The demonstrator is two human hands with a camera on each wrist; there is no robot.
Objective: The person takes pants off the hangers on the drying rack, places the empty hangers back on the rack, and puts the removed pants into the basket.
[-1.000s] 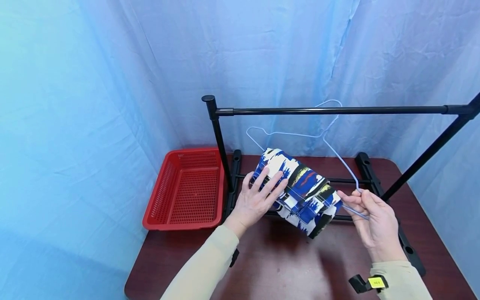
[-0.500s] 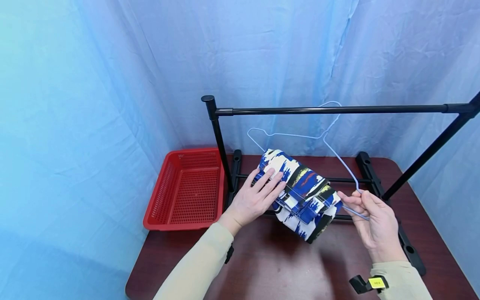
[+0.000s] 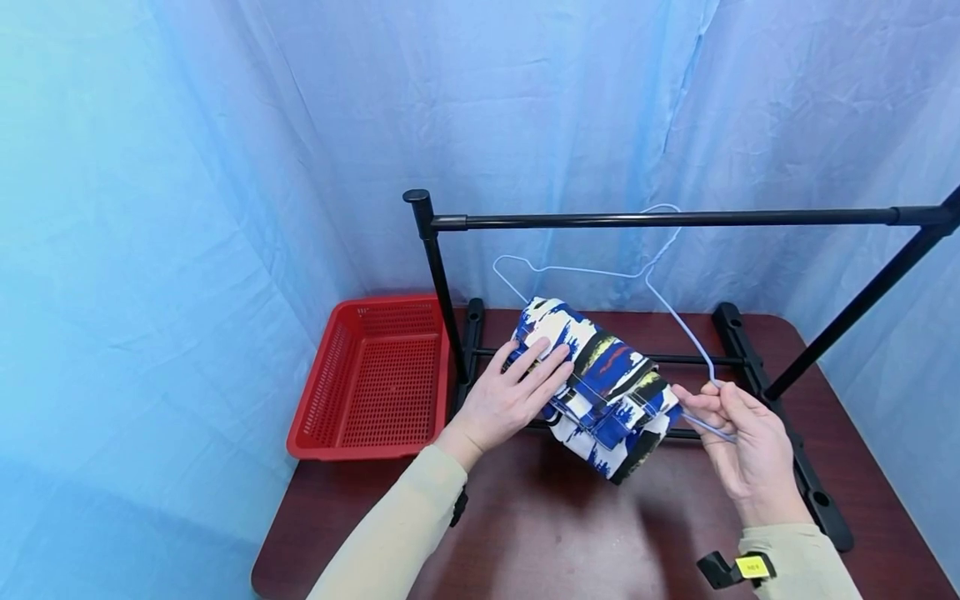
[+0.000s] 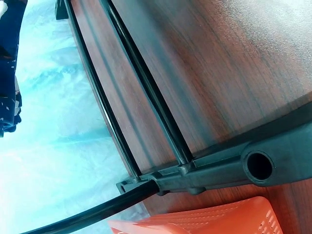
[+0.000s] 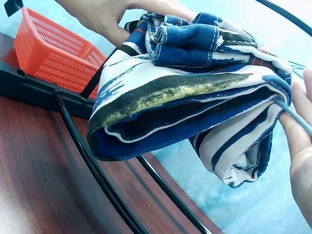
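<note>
Patterned denim trousers, blue, white, black and yellow, hang folded and tilted over the lower bar of a light-blue wire hanger. My left hand lies across their left part, fingers extended on top. In the right wrist view, its thumb goes to the other side of the folded cloth, so it grips the fabric. At the hanger's right lower corner, my right hand pinches the wire between thumb and fingers. The left wrist view catches just a dark blue edge of the trousers.
A black garment rack stands on the dark red-brown table, its top rail crossing before the hanger's hook. Left of it sits a red perforated plastic basket. Blue curtains enclose the back and sides.
My left hand has shifted slightly down and left, and the trousers' lower fold has dropped a little. My right hand and the hanger stay nearly in place.
</note>
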